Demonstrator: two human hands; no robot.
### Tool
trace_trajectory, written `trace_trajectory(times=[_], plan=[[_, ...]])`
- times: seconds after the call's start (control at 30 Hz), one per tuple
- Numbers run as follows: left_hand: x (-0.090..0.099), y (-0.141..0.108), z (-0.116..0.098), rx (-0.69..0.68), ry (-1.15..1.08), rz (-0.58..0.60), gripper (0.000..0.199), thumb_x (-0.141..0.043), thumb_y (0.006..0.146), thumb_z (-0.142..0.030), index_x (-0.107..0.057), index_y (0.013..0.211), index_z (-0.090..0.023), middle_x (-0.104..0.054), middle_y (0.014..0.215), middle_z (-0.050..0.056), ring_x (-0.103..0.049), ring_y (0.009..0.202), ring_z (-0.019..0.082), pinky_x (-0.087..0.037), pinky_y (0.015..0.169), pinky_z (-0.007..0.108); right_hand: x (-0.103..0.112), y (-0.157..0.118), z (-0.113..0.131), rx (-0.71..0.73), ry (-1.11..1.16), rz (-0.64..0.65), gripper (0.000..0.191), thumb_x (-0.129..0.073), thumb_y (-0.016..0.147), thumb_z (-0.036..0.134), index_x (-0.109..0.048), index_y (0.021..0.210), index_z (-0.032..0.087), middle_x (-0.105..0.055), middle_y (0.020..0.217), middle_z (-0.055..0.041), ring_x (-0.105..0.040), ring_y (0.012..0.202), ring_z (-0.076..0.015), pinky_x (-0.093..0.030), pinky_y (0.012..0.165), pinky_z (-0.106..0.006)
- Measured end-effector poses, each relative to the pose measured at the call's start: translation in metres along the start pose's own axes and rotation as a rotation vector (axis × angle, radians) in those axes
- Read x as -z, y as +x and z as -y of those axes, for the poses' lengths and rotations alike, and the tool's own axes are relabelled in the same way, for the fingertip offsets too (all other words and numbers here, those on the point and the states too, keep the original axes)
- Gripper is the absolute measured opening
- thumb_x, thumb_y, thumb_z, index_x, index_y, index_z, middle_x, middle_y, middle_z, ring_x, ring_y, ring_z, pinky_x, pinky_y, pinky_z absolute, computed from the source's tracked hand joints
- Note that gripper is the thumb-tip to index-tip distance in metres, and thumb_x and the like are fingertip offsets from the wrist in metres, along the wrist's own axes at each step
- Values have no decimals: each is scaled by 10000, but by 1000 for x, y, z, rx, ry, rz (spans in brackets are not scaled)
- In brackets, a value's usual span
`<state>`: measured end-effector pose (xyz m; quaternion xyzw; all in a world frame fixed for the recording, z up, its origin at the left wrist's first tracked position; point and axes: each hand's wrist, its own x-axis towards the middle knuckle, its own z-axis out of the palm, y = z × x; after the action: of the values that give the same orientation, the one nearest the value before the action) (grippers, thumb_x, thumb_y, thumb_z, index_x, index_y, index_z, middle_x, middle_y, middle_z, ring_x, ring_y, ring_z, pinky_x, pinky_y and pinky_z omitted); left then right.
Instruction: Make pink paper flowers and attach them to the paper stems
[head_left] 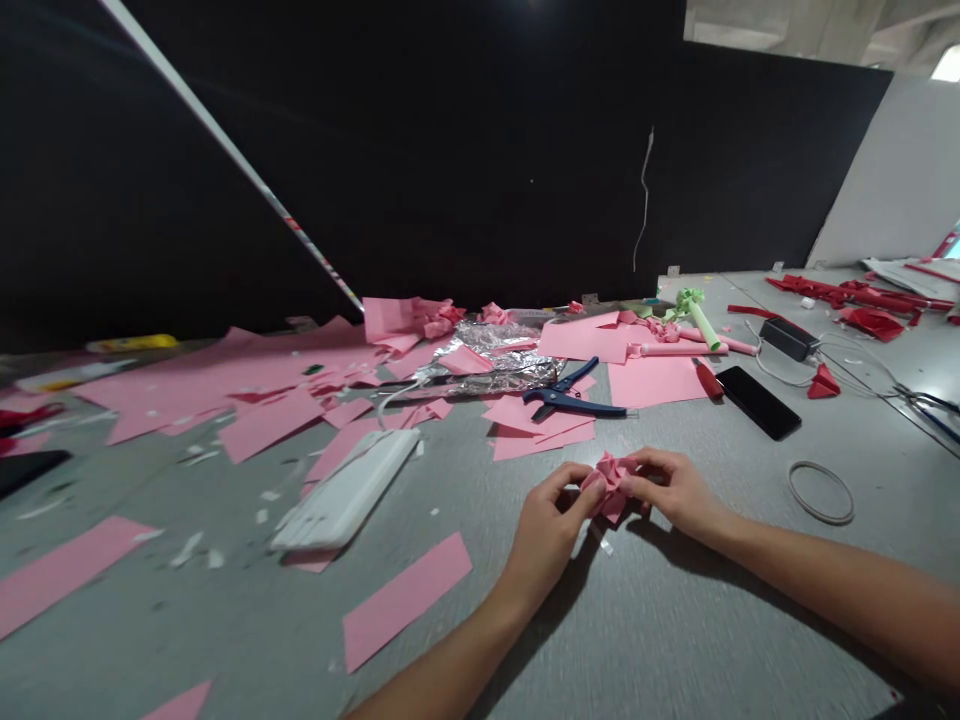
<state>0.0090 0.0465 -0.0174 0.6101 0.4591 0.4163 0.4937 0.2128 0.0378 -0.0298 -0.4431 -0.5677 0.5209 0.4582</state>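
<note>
A crumpled, folded piece of pink paper (612, 484) is held a little above the grey table (577, 640), between both hands. My left hand (553, 520) pinches its left side with thumb and fingers. On the right side, my right hand (671, 488) grips it the same way. The undersides of the fingers are partly hidden. Just below the paper lies a small clear strip (602, 540). Beyond the hands, blue-handled pliers (574, 397) rest on flat pink sheets (544, 428).
A white power strip (349, 490) and pink strip (407, 600) lie left. Foil (499, 355) and pink scraps line the black panel (450, 150). Rightward are a phone (759, 402), red-handled tool (708, 380), tape ring (820, 492), adapter (789, 339) and green paper roll (703, 325).
</note>
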Motion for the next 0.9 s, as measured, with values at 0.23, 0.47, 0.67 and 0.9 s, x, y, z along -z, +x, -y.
trace_trajectory(times=[0.23, 0.47, 0.67, 0.9], plan=[[0, 0, -1, 9, -20, -27, 317, -703, 915, -518, -759, 899, -206, -764, 879, 52, -673, 808, 229, -481, 766, 349, 28, 4, 4, 283, -595, -217, 198, -627, 1010, 313, -768, 1118, 224, -767, 1171, -92, -722, 975, -227, -609, 827, -368], [-1, -1, -3, -12, 9, -35, 329, -675, 937, -515, -756, 879, -201, -750, 863, 57, -646, 778, 227, -454, 718, 356, 104, 24, 14, 176, -1301, -596, 408, -618, 997, 270, -684, 1395, 210, -593, 1470, -184, -486, 1351, -411, -344, 1130, -616], [0, 0, -1, -5, 16, -35, 337, -693, 928, -525, -758, 891, -196, -746, 849, 55, -631, 752, 214, -448, 699, 344, 132, 35, 6, 39, -1359, -665, 414, -616, 998, 325, -648, 1387, 187, -610, 1324, -189, -556, 1193, -391, -474, 922, -508], [0, 1, 1, 30, -12, -25, 344, -716, 903, -542, -760, 917, -202, -757, 829, 50, -654, 716, 213, -452, 669, 327, 58, 10, 19, 469, -930, -547, 254, -580, 1053, 329, -704, 1242, 214, -609, 1379, -159, -553, 1325, -333, -436, 1135, -515]])
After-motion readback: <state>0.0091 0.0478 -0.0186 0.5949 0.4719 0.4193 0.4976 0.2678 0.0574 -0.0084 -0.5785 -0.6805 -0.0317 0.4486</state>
